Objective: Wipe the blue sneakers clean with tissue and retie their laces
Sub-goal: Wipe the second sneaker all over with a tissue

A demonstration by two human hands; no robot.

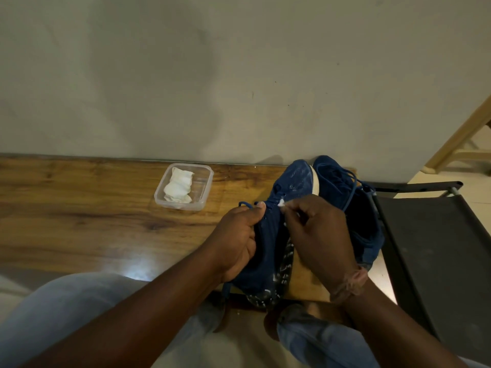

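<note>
near sneaker (268,235) held at table (79,208) edge; left hand (236,240) curled round collar, right hand (316,235) pinching tissue scrap (281,202) at eyelets. second sneaker (345,203) beside. upper judged soft, light; best gripped at collar.

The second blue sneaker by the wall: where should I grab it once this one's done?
Take the second sneaker by its open collar at the near end, reaching from the right side; its laces lie loose on top, and the held sneaker crowds its left.
</note>
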